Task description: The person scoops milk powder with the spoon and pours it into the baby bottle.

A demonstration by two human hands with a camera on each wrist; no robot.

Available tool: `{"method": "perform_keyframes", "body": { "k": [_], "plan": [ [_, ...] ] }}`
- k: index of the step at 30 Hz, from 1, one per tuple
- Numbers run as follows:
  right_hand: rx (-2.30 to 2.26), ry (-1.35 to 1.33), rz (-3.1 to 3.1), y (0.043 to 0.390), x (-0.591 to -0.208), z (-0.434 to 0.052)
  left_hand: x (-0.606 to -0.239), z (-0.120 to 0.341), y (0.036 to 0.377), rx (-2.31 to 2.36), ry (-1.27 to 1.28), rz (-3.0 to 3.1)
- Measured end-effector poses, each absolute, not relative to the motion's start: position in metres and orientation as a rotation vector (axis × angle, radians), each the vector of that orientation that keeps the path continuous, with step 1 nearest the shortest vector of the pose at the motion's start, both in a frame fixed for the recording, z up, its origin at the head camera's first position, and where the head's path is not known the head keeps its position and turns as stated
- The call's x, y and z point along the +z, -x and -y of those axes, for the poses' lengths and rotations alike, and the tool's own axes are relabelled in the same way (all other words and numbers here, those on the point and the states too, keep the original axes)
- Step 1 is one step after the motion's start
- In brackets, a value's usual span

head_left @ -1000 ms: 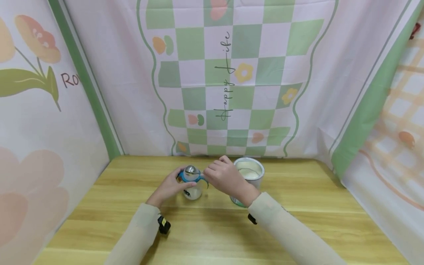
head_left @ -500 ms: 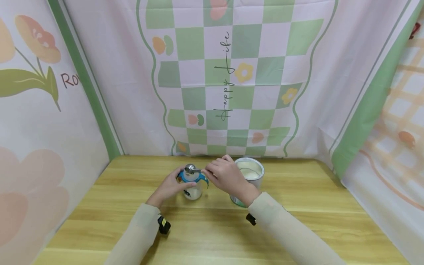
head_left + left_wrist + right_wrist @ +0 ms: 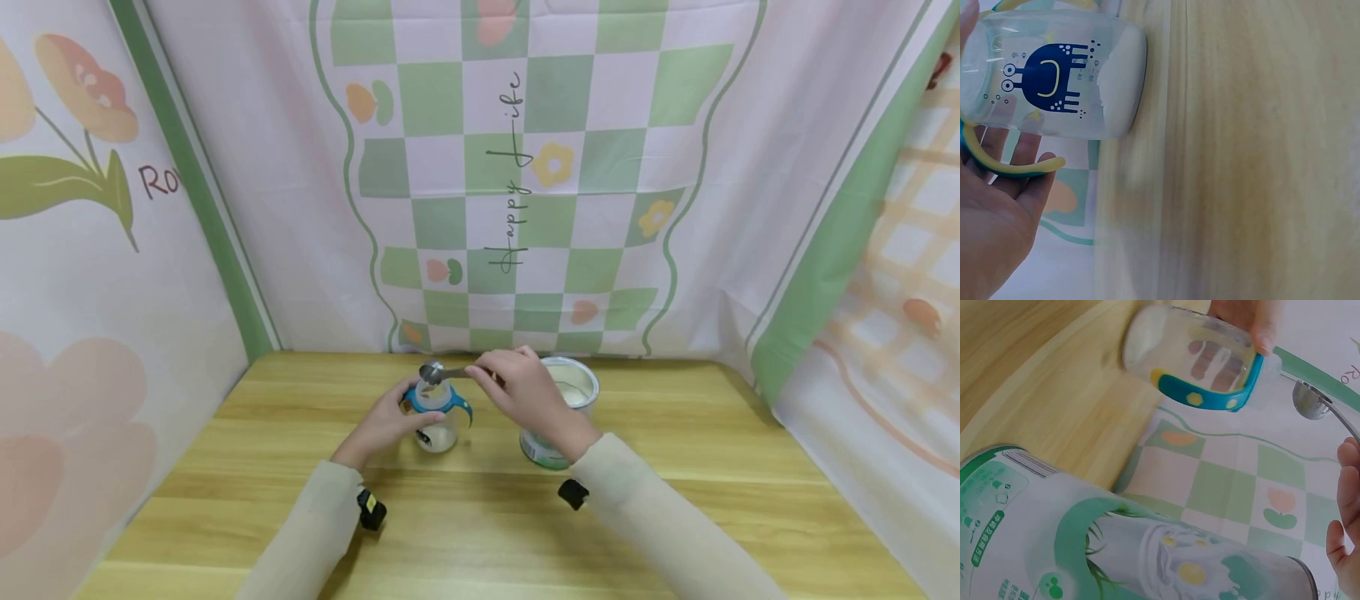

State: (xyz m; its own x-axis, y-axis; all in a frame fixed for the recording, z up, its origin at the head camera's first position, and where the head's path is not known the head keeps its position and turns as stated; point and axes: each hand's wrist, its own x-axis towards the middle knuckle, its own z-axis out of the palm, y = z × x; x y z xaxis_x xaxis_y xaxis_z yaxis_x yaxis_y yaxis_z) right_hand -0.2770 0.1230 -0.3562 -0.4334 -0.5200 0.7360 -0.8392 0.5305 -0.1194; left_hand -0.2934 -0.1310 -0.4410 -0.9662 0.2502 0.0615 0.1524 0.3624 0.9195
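Beige-cuffed, your left hand [image 3: 386,425] wraps the bottle [image 3: 439,438], standing left of centre toward the desk's [image 3: 465,533] back edge; it bears a dark-blue creature [image 3: 1050,78]. The spoon [image 3: 432,372] your right hand [image 3: 527,396] pinches has just risen clear of the bottle's mouth, so that spoonful seems tipped out. Behind, the cloth [image 3: 495,162] reads "Happy Life"; rightmost, the can [image 3: 542,452] carries green print [image 3: 988,537] too small to read.

1 clear plastic bottle with blue-and-yellow handles and a dark-blue creature print [image 3: 1060,75], open-topped, upright, white contents at base, held by the left hand [image 3: 386,425]; 1 silver metal round-bowled scoop [image 3: 1311,401], held by the right hand [image 3: 525,393] just above the bottle's mouth; 1 white-and-green cylindrical can [image 3: 1129,537], open, upright, pale powder inside, standing right of the bottle.
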Motion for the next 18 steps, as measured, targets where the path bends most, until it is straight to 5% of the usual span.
{"method": "perform_keyframes", "body": {
  "k": [18],
  "plan": [
    [0.642, -1.006, 2.118, 0.273, -0.343, -0.155, -0.439, 0.13, 0.293, 1.636, -0.43, -2.571]
  ]
}}
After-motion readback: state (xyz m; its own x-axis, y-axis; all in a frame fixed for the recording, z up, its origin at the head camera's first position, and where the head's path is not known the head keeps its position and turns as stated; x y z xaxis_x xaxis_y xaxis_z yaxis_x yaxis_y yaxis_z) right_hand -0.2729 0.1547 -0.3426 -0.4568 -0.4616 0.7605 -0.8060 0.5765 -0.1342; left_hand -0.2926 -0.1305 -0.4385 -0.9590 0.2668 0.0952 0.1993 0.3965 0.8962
